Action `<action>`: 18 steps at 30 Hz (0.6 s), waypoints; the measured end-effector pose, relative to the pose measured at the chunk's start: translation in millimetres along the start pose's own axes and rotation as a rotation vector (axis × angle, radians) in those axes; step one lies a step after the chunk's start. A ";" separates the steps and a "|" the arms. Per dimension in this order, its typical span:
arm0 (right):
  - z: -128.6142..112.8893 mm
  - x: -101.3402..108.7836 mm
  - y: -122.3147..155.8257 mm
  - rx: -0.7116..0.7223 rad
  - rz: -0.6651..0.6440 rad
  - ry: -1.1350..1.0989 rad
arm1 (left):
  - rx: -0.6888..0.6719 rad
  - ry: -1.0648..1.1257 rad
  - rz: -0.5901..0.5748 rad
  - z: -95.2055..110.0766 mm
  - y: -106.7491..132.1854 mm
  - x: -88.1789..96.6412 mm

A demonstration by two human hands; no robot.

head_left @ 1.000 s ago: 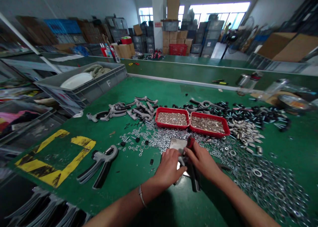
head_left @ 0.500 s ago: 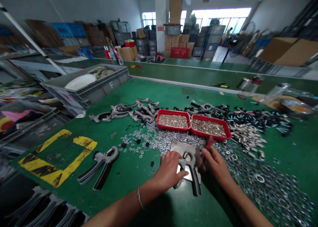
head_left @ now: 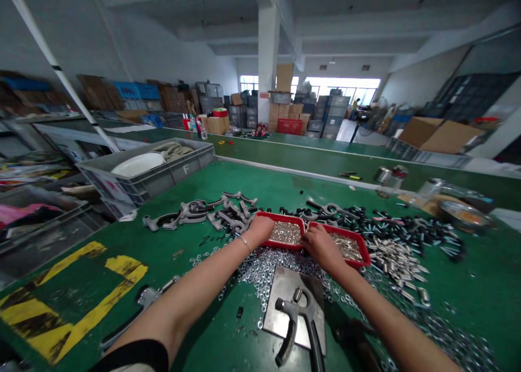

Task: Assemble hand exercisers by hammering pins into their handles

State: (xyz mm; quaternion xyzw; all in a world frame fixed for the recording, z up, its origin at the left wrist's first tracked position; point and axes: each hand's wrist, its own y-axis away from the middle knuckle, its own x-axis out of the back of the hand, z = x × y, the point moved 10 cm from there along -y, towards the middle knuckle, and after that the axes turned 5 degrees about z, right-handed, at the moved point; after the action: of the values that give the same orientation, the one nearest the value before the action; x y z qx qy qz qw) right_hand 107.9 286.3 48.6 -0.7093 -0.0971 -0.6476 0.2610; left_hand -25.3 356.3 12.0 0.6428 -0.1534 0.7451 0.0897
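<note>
My left hand (head_left: 261, 229) is at the left end of the left red tray (head_left: 280, 245), which holds small metal pieces; its fingertips are hidden. My right hand (head_left: 323, 246) has its fingers curled down at the left end of the right red tray (head_left: 360, 262), among small metal pins; what they pinch is hidden. In front of me a grey spring clamp (head_left: 308, 312) with black grips lies on a metal plate (head_left: 277, 307), a small metal cylinder in its upper part. A dark, blurred tool (head_left: 354, 334) lies right of the plate, near my right forearm.
Another clamp (head_left: 148, 296) lies partly under my left forearm. Loose nuts (head_left: 260, 269), clamp parts (head_left: 191, 212), black-headed screws (head_left: 407, 225) and metal cylinders (head_left: 401, 263) cover the bench around the trays. A grey crate (head_left: 163, 174) stands at the left, and yellow-black tape (head_left: 81, 328) marks the bench.
Both hands have moved forward from the clamp and plate to the red trays. My left hand has let go of the clamp; my right no longer holds the red-handled tool. The view has tilted up.
</note>
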 end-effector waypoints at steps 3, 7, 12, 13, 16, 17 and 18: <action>-10.1 -23.7 -38.2 0.023 -0.020 0.015 | 0.001 -0.056 0.036 -4.2 9.6 -6.1; -0.9 -45.9 -50.3 0.002 -0.053 0.021 | -0.004 -0.031 0.103 -7.5 12.8 1.1; 7.8 -52.6 -42.6 -0.067 -0.038 -0.064 | -0.038 0.091 0.169 15.9 41.4 19.1; 8.6 -52.9 -42.1 -0.088 -0.028 -0.094 | -0.075 0.147 0.172 28.2 57.2 21.1; 12.0 -51.5 -43.4 -0.165 0.020 -0.204 | -0.232 0.368 0.093 74.5 116.6 14.7; 13.8 -49.6 -43.9 -0.194 0.042 -0.250 | -0.264 0.403 0.049 88.0 135.1 8.8; 16.0 -46.8 -43.7 -0.224 0.068 -0.301 | -0.277 0.408 0.018 98.6 150.2 2.9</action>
State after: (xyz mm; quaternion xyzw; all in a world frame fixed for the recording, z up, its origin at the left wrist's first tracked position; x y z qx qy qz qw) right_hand 94.3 340.5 13.5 -0.8257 -0.0386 -0.5316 0.1847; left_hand 16.3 181.5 10.2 0.4594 -0.2385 0.8321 0.1994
